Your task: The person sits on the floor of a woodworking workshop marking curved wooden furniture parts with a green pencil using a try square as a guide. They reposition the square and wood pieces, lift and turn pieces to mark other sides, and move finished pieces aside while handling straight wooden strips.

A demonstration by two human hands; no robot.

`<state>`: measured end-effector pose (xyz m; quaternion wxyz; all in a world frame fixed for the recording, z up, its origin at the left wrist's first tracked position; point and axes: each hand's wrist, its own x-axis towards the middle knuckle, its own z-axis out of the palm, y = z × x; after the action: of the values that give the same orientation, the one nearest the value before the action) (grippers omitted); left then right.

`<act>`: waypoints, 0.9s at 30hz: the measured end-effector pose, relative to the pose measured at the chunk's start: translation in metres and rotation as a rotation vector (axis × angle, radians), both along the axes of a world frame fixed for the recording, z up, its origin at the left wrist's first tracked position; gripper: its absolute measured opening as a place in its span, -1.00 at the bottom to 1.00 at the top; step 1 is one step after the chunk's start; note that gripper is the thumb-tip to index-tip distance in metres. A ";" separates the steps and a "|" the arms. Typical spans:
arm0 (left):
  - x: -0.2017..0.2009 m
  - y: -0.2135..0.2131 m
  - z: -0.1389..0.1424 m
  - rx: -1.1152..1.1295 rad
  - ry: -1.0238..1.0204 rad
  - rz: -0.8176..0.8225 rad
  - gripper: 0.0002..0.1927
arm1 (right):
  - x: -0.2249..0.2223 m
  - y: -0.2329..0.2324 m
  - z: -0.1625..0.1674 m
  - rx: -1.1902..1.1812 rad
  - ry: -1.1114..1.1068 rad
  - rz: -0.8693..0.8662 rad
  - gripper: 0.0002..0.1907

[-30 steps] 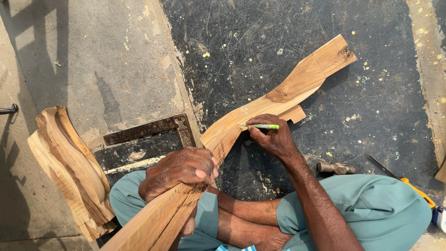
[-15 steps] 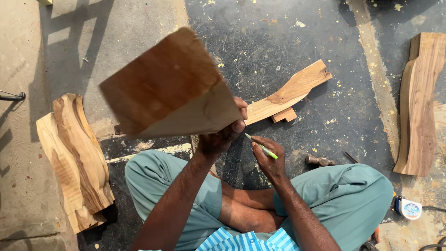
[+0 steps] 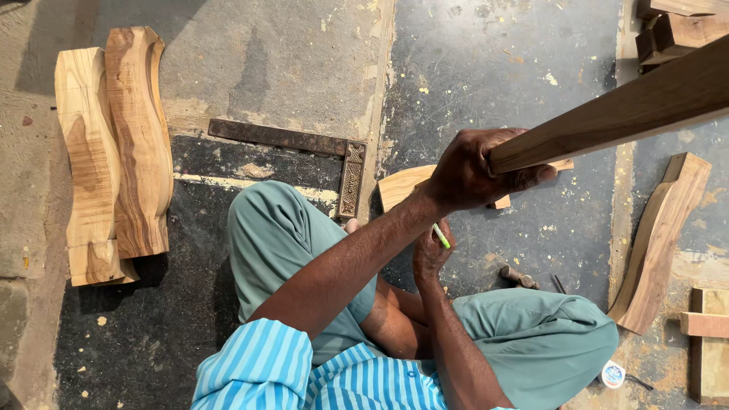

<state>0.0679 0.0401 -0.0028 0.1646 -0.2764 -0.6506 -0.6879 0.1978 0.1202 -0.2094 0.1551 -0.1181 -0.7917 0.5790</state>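
- Left hand: fingers wrapped tight round the near end of a long dark-brown wooden plank, which is lifted off the floor and slants up to the right edge of the view.
- Right hand: fingers curled closed on a slim green pencil, held low beneath the left forearm and above the crossed legs.
- The raised plank and the left hand stand in the way of a pale curved wooden piece lying on the dark concrete floor; only its left end and a small corner to the right of the hand show.
- A rusty metal try square lies on the floor just beyond the left knee, its stock pointing toward the person.
- Two curved light-and-brown wooden blanks lie side by side, touching, near the left edge of the floor.
- Another curved brown wooden blank lies near the right edge, just beside the right knee.
- Squared timber offcuts sit at the lower right corner; stacked dark wooden blocks at the upper right corner.
- A small dark metal tool rests on the floor, touching or just beside the right leg; I cannot tell which.
- A small round white lid lies by the right thigh.
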 end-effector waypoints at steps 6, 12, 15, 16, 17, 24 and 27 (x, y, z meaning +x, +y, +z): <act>0.001 0.003 0.000 0.038 0.013 -0.060 -0.50 | -0.001 -0.020 -0.010 0.028 0.177 -0.025 -0.71; 0.001 0.006 0.000 0.030 0.027 -0.034 -0.47 | 0.005 -0.023 -0.010 0.283 0.156 0.005 -0.60; 0.000 0.008 -0.002 0.048 0.049 -0.059 -0.50 | 0.008 -0.030 -0.009 0.170 0.114 -0.018 -0.57; -0.001 0.009 -0.002 0.055 0.050 -0.076 -0.51 | 0.008 -0.032 -0.009 0.173 0.155 -0.012 -0.57; -0.002 0.009 -0.003 0.049 0.063 -0.066 -0.50 | 0.008 -0.035 -0.009 0.172 0.197 -0.003 -0.56; -0.003 0.014 -0.008 0.053 0.114 -0.048 -0.51 | 0.009 -0.039 -0.014 0.013 0.154 0.000 -0.56; -0.003 0.015 -0.009 0.052 0.099 -0.044 -0.50 | 0.009 -0.035 -0.019 0.056 0.192 0.003 -0.53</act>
<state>0.0647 0.0556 -0.0116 0.1885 -0.3198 -0.6175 -0.6935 0.2065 0.0847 -0.2282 0.2327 -0.0566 -0.7891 0.5657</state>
